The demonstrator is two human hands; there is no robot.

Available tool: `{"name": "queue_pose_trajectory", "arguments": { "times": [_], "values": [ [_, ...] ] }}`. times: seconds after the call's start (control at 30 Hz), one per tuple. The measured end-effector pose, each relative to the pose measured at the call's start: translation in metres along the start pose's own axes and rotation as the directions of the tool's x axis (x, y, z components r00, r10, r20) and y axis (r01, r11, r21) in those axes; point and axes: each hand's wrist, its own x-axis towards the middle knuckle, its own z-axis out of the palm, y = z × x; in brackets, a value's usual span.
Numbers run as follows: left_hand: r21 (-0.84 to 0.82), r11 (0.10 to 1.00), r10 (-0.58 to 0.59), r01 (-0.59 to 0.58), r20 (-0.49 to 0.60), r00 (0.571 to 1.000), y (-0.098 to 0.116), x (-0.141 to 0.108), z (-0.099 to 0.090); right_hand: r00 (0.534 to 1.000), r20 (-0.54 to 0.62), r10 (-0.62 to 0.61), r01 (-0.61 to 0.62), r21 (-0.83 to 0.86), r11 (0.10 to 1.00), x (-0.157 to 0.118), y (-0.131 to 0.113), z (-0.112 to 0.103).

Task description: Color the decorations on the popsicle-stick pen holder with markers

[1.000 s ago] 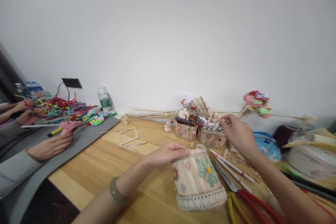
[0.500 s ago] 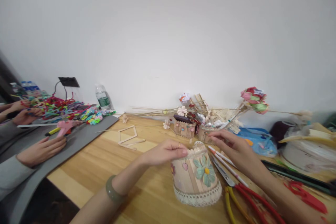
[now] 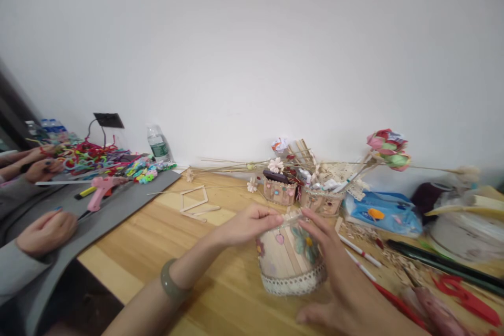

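A small basket faced with wooden sticks stands on the wooden table, with white lace round its lower edge, a pink heart and a blue-green flower on its side. My left hand pinches its upper rim at the left, thumb outside. Over the basket's right side lies my right hand, fingertips at the rim and thumb spread low near the lace; its fingers are apart. The right hand covers part of the flower and much of the red-handled scissors behind it.
At the left, a co-worker's fist rests by a pink glue gun on a grey mat. Decorated boxes, a blue packet, white-and-red sticks and a red tool lie behind and right.
My right hand has moved left and down from above the sticks onto the basket's right side. The co-worker's hand has let go of the pink glue gun and closed.
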Motion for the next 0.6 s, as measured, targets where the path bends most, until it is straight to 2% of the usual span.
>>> {"name": "queue_pose_trajectory", "arguments": {
  "times": [0.13,0.27,0.4,0.5,0.6],
  "values": [
    [0.031,1.000,0.007,-0.008,0.027,1.000,0.004,-0.004,0.004,0.996,0.011,-0.092,0.092,-0.152,0.984,0.006,-0.004,0.001],
    [0.116,0.993,0.027,-0.035,0.073,0.997,0.009,-0.010,0.007,0.990,0.040,-0.134,0.139,-0.209,0.968,0.008,-0.003,-0.003],
    [0.206,0.972,0.111,-0.115,0.030,0.993,0.008,-0.009,0.004,0.992,0.034,-0.117,0.122,-0.208,0.971,0.000,-0.001,-0.003],
    [0.262,0.947,0.200,-0.188,-0.021,0.980,0.007,-0.006,-0.001,0.995,-0.011,-0.099,0.095,-0.204,0.974,-0.007,0.002,-0.002],
    [0.260,0.936,0.246,-0.236,-0.008,0.969,0.007,-0.005,-0.004,0.987,-0.056,-0.149,0.132,-0.236,0.963,-0.013,0.008,0.002]
  ]
}}
